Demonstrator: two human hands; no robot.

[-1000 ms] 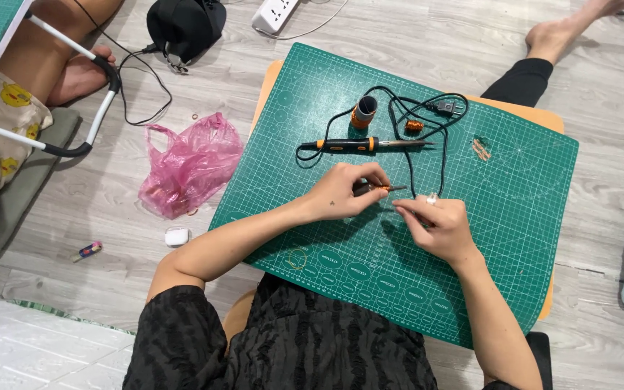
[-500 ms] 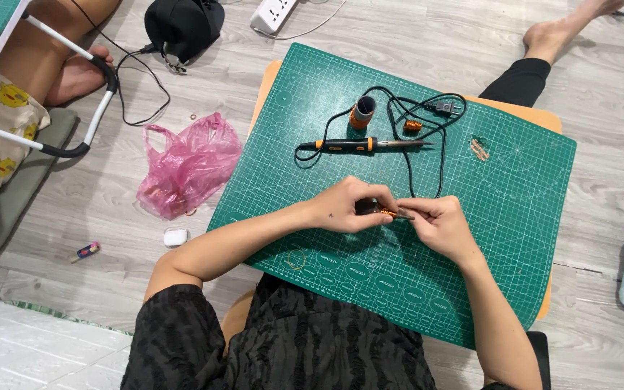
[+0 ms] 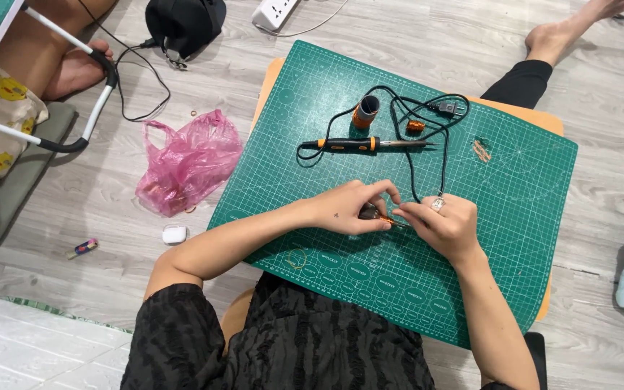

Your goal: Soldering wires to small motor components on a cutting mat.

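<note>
Both hands meet mid green cutting mat (image 3: 370, 289) on the low desk. Left hand (image 3: 344, 209) pinches a small dark part w/ copper wire (image 3: 377, 214), long axis running left-right; right hand (image 3: 445, 227) pinches its right end, fingertips touching. Beyond: orange-black soldering iron (image 3: 355, 144), apart from the hands, lots of open mat btw them.

The person's left hand (image 3: 348, 208) sits at the centre of the view, its forearm running back toward 8 o'clock with the elbow bent. Its fingers curl inward, thumb and fingertips pinched together. The right hand (image 3: 442, 225) lies just beside it at 3 o'clock, fingertips meeting the left's, a ring on one finger; its forearm trails toward 5 o'clock.
</note>
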